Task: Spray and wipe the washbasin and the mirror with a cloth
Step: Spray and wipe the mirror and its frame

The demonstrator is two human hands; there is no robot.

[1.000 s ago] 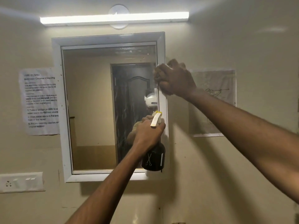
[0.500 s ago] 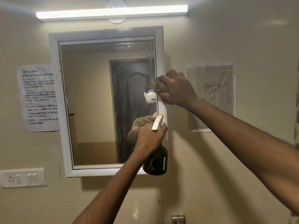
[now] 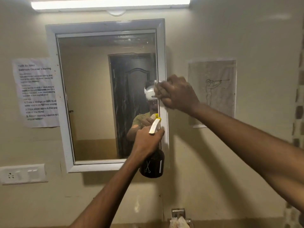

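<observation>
Both forearms are bare from the frame edge to the wrist; no sleeve, watch, bracelet or glove is visible on either. The left hand (image 3: 148, 139) and right hand (image 3: 178, 94) carry no rings that can be made out. The reflection shows a white head-worn device with a rounded shell and a short-sleeved olive-green shirt. Further detail of clothing is hidden behind the arms.

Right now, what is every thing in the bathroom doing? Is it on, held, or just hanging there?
Tube light: on.
Mirror: on the wall, right edge being wiped.
Cloth: bunched in the right hand.
Spray bottle: upright, held in the left hand.
Instruction sheet: stuck to the wall.
Drawing: stuck to the wall.
</observation>
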